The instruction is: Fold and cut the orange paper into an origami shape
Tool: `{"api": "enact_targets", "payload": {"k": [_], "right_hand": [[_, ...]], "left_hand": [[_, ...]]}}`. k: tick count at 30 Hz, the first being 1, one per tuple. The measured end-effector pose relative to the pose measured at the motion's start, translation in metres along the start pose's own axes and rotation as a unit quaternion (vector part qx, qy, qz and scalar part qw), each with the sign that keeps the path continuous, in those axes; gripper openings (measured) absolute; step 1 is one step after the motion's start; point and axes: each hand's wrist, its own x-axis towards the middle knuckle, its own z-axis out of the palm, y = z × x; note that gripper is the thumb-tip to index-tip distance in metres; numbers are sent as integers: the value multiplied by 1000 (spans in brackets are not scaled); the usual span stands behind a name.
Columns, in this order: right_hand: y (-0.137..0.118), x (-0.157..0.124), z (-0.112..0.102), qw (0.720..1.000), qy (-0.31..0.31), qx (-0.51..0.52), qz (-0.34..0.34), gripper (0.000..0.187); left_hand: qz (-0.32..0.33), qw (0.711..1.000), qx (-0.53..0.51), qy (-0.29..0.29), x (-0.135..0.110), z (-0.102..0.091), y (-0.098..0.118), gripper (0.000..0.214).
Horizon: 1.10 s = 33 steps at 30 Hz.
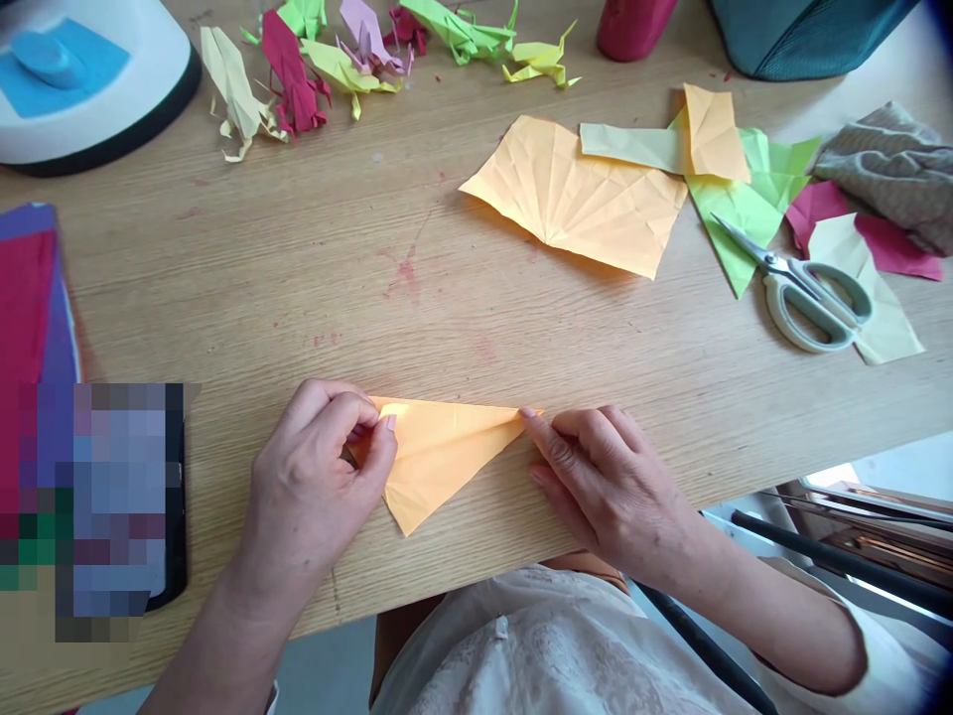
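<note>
- Orange origami paper [447, 462] lies between the two hands on the wooden desk [283, 288], near its front edge, folded to a triangle with one point toward 6 o'clock.
- Left hand [320, 472]: thumb and forefinger are pinched together on the paper's 9 o'clock end, the other fingers curled in.
- Right hand [603, 477]: the forefinger's tip rests on the sharp 3 o'clock corner; the thumb stands apart, off the paper, so this hand presses rather than pinches.
- Both forearms angle in low, from about 8 and 4 o'clock, backs of the hands up.
- Step in hand, I judge: lining up a fold along the straight 12 o'clock edge. Good work here calls for the corner pinned steady and even pressure along that edge, lest the crease wander.
- From the paper, a fan-creased orange sheet [581, 209] lies toward 1 o'clock, and scissors [775, 264] on paper scraps toward 2.
- Origami figures [294, 79] stand in a row toward 11 to 12 o'clock.
</note>
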Motion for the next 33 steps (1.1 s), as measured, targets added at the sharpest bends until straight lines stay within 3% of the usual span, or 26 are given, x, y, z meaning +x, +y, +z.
{"api": "enact_targets", "payload": {"k": [33], "right_hand": [[-1,-1,1,1000,7,24,19,57]], "left_hand": [[0,999,41,6,0,0,2,18]]}}
